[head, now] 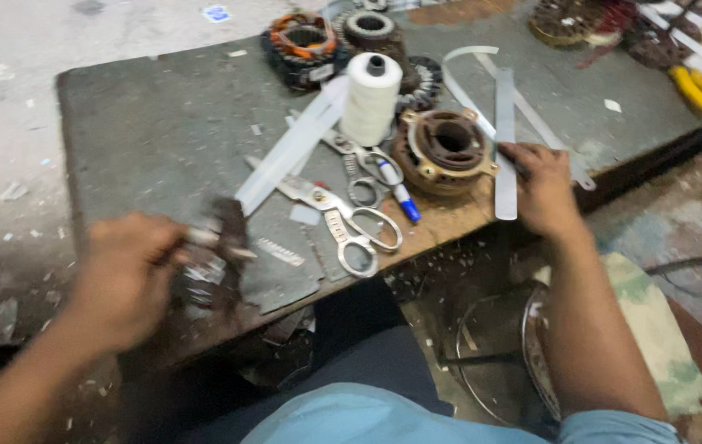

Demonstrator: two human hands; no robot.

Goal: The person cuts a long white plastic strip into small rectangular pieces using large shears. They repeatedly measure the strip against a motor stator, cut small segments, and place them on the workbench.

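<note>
My left hand (125, 275) is closed around a small dark, blurred tool or part (217, 247) at the near left edge of the grey worktable (162, 123). My right hand (542, 187) rests on a long white plastic strip (505, 131) beside a round brown motor stator (445, 150); its fingers curl over the strip's lower part. Two pairs of scissors (351, 226) and a blue-capped pen (400, 197) lie between the hands. A white spool of thread (371, 99) stands upright behind them.
Several wound stators (305, 45) sit at the table's far edge, more parts and yellow-handled pliers (700, 89) at the far right. Another white strip (293, 144) lies diagonally mid-table. A round metal ring (491, 353) and a cloth (655, 329) lie on the floor by my right arm.
</note>
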